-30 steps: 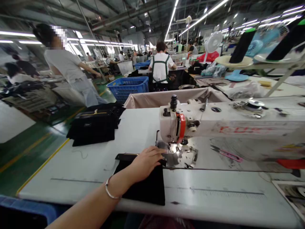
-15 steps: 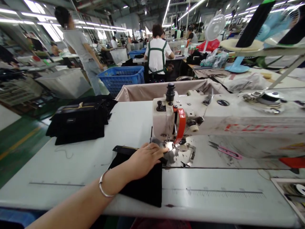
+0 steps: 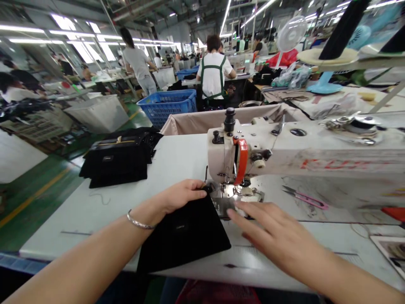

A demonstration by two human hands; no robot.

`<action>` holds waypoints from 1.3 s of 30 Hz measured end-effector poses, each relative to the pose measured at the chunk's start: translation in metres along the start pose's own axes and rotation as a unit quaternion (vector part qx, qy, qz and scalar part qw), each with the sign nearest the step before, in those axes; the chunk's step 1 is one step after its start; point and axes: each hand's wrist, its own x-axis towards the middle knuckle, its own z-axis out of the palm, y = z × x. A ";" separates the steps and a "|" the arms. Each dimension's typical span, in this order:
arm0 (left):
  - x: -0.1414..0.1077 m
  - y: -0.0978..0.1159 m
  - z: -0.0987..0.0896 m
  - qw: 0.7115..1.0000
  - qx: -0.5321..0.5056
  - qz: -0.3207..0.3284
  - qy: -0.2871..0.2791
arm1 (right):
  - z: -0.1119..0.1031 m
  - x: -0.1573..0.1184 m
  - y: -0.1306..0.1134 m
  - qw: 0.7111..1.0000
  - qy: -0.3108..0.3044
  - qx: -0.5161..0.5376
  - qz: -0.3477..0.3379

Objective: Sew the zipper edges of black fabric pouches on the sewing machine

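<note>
A black fabric bag [image 3: 183, 236] lies tilted on the white sewing table, with a small logo on its face and one corner at the machine's presser foot. My left hand [image 3: 180, 196] grips its upper edge, close to the needle area. My right hand [image 3: 272, 232] hovers low in front of the needle plate [image 3: 237, 202] with its fingers spread, holding nothing. Above both hands stands the cream head of the sewing machine [image 3: 228, 156], with an orange guard at its front.
A stack of black bags with gold trim [image 3: 117, 162] lies on the table's left side. Pink-handled thread snips [image 3: 305, 199] lie right of the machine. A blue crate [image 3: 167, 105] and a co-worker in a green-strapped apron [image 3: 212, 74] stand beyond the table.
My right hand has come into view over the table. The black bag has swung round under my left hand, and its gold-edged side no longer shows.
</note>
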 end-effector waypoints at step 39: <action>0.000 0.008 0.058 0.905 0.370 0.193 0.085 | -0.008 0.026 -0.010 0.990 0.043 0.127 0.038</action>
